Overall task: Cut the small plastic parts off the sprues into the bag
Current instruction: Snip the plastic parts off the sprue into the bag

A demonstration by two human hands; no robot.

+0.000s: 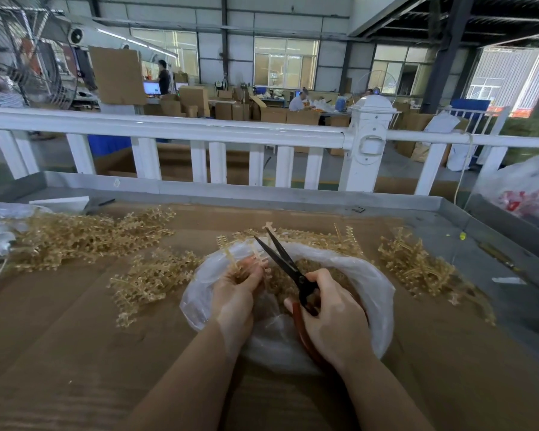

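Sprue [255,253]: tan plastic, pinched in the left hand [235,293] over the open mouth of the bag [371,275].
Scissors [280,256]: black blades parted around the sprue, red handles gripped by the right hand [333,312].
Bag: clear plastic, apparently holding cut tan parts; view blurred.
Sprue piles [75,237]: left, centre and right on the cardboard-covered table [75,337].
White railing [199,126]: behind the table.

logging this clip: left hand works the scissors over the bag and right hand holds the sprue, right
Not quite: the hands are swapped. The head view shows the right hand working the scissors over the bag, while the left hand holds the sprue.
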